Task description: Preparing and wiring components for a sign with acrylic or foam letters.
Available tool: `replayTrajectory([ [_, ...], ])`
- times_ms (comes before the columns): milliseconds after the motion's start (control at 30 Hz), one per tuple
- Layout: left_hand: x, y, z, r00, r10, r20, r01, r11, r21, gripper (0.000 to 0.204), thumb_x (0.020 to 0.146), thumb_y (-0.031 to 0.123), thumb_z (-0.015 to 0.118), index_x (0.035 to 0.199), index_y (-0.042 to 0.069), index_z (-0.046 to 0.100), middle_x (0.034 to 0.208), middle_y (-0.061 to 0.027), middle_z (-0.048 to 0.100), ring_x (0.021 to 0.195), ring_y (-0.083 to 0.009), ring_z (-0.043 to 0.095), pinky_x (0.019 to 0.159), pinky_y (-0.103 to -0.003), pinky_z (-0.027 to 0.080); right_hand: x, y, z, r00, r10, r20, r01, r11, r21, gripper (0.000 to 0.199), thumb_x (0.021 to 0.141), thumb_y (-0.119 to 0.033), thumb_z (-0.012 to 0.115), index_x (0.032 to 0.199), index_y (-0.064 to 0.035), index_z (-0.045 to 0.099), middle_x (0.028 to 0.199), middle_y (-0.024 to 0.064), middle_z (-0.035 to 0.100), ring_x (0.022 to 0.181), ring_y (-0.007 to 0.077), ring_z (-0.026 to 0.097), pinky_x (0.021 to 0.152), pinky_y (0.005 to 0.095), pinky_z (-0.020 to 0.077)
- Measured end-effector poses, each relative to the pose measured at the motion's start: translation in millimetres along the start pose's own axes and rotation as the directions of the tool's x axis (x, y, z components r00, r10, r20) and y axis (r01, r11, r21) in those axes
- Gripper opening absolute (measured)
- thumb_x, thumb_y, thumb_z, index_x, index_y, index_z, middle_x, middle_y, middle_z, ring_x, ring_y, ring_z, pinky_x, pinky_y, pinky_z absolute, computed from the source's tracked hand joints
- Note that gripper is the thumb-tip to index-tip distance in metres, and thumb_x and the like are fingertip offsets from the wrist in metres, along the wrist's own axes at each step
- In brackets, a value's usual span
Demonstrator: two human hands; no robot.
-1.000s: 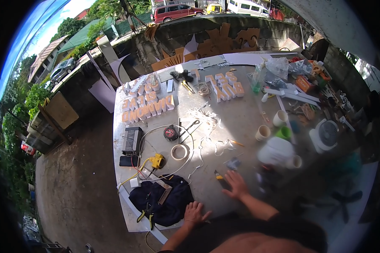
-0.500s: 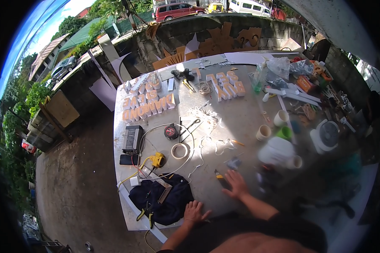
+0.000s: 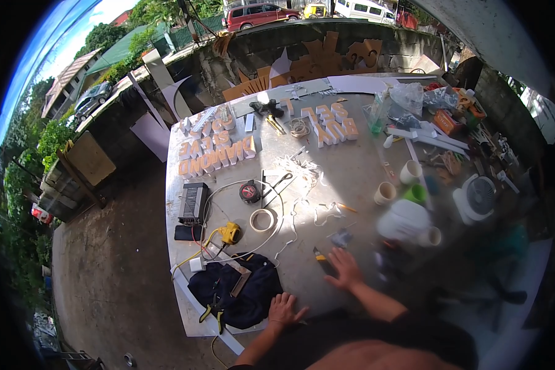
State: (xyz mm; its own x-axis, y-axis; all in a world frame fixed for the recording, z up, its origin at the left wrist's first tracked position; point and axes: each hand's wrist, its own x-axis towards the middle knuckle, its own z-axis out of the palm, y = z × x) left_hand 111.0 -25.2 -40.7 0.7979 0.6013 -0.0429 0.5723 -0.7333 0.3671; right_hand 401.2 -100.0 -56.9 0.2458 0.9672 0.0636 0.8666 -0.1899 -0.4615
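Observation:
My left hand (image 3: 284, 309) rests on the metal tabletop (image 3: 311, 296) at its near edge, against a dark navy cloth (image 3: 260, 302), fingers spread and holding nothing. Farther right, my right hand (image 3: 345, 269) lies flat with fingers stretched out. Just left of its fingers is a yellow and black utility knife (image 3: 324, 262); whether the hand touches it is hard to tell. On the cloth lie a metal try square (image 3: 240, 282) and yellow-handled pliers (image 3: 211, 313). A small clear plastic piece (image 3: 341, 237) sits beyond the right hand.
Toward the left are a black power supply (image 3: 193, 203), a yellow tool (image 3: 229, 234), a tape measure (image 3: 249, 192) and a tape roll (image 3: 262, 220). Cut-out letters (image 3: 216, 157) stand farther back. At right are a white jug (image 3: 404, 221), cups (image 3: 385, 193) and a small fan (image 3: 476, 197).

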Motion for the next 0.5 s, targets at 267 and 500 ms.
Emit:
replayTrajectory([
  [267, 0.4, 0.5, -1.0, 1.0, -0.007, 0.019, 0.007, 1.0, -0.002, 0.057, 0.084, 0.065, 0.064, 0.1, 0.01, 0.064, 0.1, -0.01, 0.055, 0.096, -0.0279, 0.053, 0.085, -0.04, 0.041, 0.2, 0.2, 0.6, 1.0, -0.004, -0.01, 0.004, 1.0, -0.005, 0.088, 0.086, -0.067, 0.061, 0.147, -0.0061, 0.048, 0.158, 0.0167, 0.038, 0.147, 0.0375, 0.034, 0.12, 0.052, 0.0251],
  [500, -0.3, -0.9, 1.0, 1.0, -0.007, 0.019, 0.006, 1.0, 0.012, 0.057, 0.084, 0.065, 0.065, 0.099, 0.011, 0.063, 0.1, -0.0098, 0.055, 0.096, -0.0277, 0.053, 0.084, -0.04, 0.041, -0.3, -0.1, 0.2, 1.0, 0.001, 0.001, -0.001, 1.0, -0.009, 0.087, 0.087, -0.067, 0.06, 0.147, -0.0059, 0.048, 0.158, 0.017, 0.039, 0.147, 0.037, 0.034, 0.121, 0.052, 0.0246],
])
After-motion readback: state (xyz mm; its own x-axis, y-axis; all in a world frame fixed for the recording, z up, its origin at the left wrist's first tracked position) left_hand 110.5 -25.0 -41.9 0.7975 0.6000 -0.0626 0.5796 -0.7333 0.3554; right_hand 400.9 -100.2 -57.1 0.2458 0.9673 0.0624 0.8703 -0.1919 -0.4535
